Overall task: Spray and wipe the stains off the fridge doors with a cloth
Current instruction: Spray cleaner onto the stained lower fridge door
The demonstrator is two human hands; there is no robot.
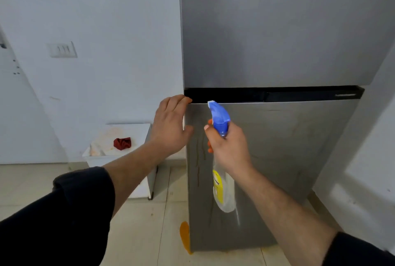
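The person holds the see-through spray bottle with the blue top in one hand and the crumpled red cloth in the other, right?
Not quite. The right hand grips the blue-topped clear spray bottle, but the crumpled red cloth lies on the low white table; the left hand touches the grey fridge door. The head view shows it.

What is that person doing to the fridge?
Someone is cleaning the fridge. Their right hand holds a spray bottle with its blue nozzle aimed at the lower door, where dark streaks run down. Their left hand rests on that door's top corner. The red cloth lies on the white stand beside the fridge, not picked up yet, so wiping hasn't started.
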